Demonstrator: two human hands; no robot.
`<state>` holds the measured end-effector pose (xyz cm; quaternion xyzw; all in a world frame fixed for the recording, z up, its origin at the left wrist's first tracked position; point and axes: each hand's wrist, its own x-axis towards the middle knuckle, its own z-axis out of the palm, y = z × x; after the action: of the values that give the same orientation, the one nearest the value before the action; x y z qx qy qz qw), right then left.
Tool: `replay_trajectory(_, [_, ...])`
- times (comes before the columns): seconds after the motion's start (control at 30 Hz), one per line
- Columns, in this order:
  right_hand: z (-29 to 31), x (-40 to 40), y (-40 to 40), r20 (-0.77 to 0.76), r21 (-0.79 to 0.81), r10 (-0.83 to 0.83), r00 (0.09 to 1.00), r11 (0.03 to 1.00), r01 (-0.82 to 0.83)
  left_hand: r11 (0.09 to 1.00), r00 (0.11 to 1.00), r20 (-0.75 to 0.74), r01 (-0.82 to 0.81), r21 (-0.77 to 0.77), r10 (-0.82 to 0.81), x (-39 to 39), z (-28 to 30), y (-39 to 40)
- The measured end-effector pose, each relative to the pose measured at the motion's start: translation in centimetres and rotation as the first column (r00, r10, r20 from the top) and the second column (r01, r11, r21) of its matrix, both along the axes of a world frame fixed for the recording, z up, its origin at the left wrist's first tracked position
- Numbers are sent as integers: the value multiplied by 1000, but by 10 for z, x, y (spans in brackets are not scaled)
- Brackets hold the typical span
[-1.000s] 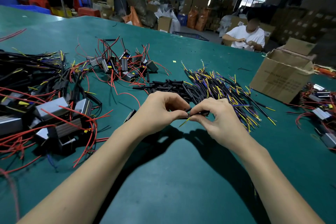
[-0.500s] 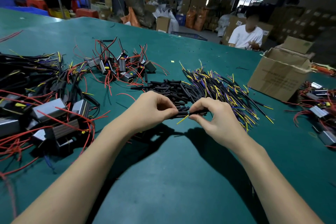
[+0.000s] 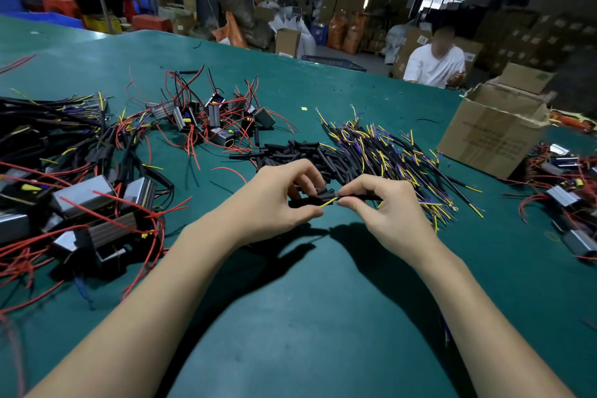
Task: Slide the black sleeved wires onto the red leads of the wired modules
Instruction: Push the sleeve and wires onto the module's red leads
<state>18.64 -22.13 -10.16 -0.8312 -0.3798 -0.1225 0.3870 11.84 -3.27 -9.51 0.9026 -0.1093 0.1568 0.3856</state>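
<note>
My left hand [image 3: 277,200] pinches a short black sleeve tube [image 3: 302,202] just above the green table. My right hand [image 3: 384,207] pinches a black sleeved wire [image 3: 358,197] whose yellow tip [image 3: 329,202] points at the tube's open end. Behind my hands lie a pile of loose black tubes [image 3: 290,153] and a heap of black sleeved wires with yellow and blue tips [image 3: 387,152]. Wired modules with red leads [image 3: 210,119] sit at the back left. A bigger tangle of modules and red leads [image 3: 80,203] lies at the left.
An open cardboard box [image 3: 491,136] stands at the right. More modules with red leads [image 3: 565,191] lie at the far right edge. A person in a white shirt [image 3: 434,64] sits beyond the table. The green table surface [image 3: 307,317] stretches between my forearms.
My hands have drawn slightly apart, and the wire's yellow tip now shows between them. The head view has tilted down a little.
</note>
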Motion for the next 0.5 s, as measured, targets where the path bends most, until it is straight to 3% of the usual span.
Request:
replay_trajectory(0.23, [-2, 1, -2, -47, 32, -8, 999, 999, 10, 985, 999, 32, -10, 175, 4, 1, -2, 6])
replay_trajectory(0.5, [-2, 2, -2, -65, 15, -17, 998, 1000, 18, 996, 990, 108, -89, 11, 88, 6, -12, -2])
